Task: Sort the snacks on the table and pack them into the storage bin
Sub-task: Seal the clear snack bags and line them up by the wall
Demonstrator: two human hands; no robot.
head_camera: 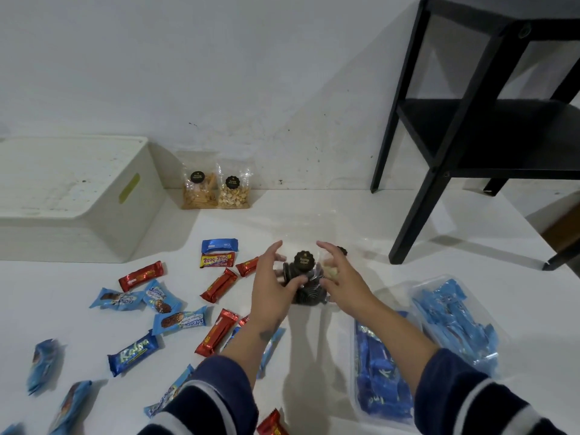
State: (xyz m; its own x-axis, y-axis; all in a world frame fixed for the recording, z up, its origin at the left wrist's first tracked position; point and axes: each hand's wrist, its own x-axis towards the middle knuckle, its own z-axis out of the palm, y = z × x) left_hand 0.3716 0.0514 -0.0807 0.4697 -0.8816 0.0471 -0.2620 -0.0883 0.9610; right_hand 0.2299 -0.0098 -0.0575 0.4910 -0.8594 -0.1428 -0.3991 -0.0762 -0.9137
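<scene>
Two clear bags with round black labels [216,190] stood against the wall, one of stick-shaped crackers, one of pale nuts, just beside the white plastic storage bin [94,196], which sat upside down at the left. At least six red foil-wrapped bars [141,275] were counted on the white tabletop [439,262]; a seventh showed partly at the bottom edge. Light blue wrapped snacks [163,296] lay scattered among them; the count was unclear at the blurred left edge. One dark blue bar marked Kalpa [133,353] lay alone. Two clear plastic trays [417,312] at the right held blue packets.

Both forearms reached forward in navy striped sleeves [219,394]. The left hand [271,288] curled its fingers round a clear bag of dark sandwich cookies [306,287], thumb against its front. The right hand [340,277] cupped the bag's other side, fingers bent. The bag stood upright at table centre, black scalloped label on top.

A black wooden side table [470,120] stood at the far right.
</scene>
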